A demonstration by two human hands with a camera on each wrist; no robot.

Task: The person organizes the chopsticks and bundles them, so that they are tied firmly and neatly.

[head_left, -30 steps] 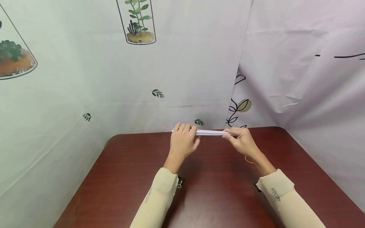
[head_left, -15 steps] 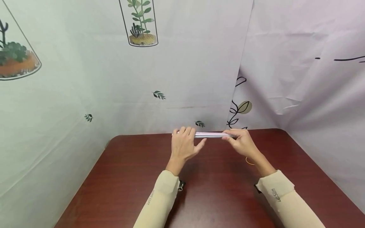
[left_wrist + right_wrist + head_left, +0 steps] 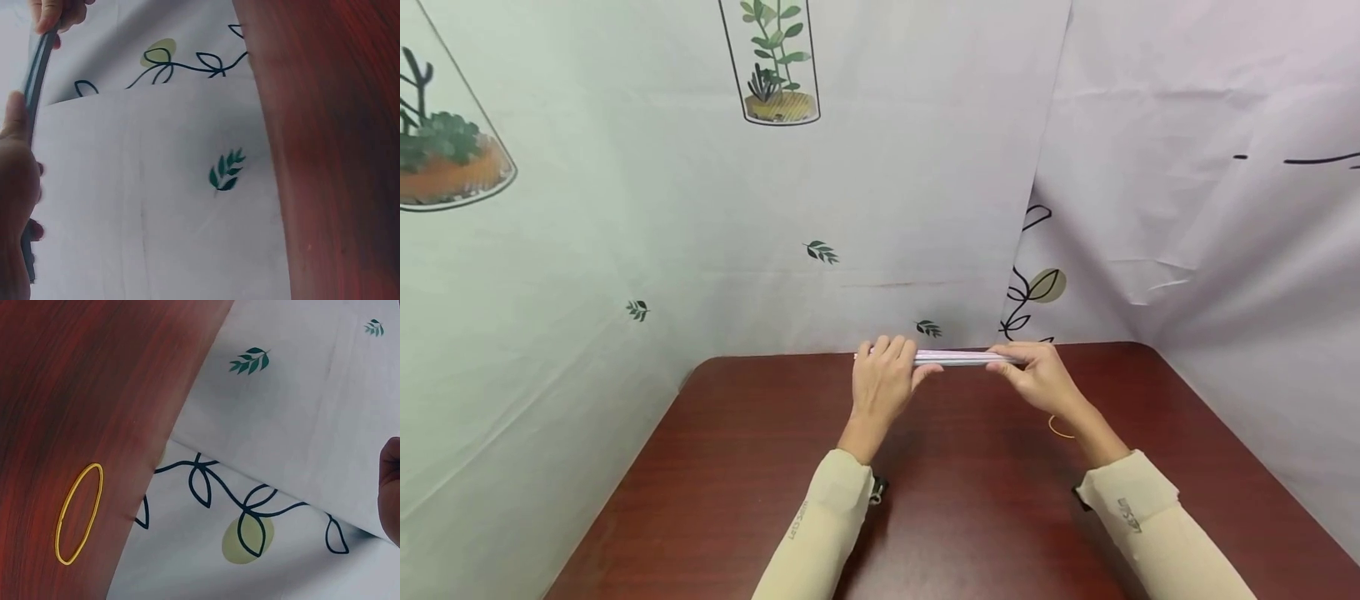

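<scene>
Gripping one thin, pale object (image 3: 958, 358) just below the head view's centre, your two hands are closed on it: your left hand (image 3: 882, 379) curls fingers over one end, your right hand (image 3: 1037, 377) pinches the other. One yellow loop (image 3: 95, 512) shows lower left in the right wrist view.

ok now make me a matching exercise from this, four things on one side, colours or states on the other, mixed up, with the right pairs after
Things
1. tabletop
2. right sleeve
3. thin flat object
4. loop

Colours and states
A. held by left hand and right hand
B. yellow
C. dark reddish brown
D. cream with dark lettering

Right pairs: 1-C, 2-D, 3-A, 4-B
</scene>
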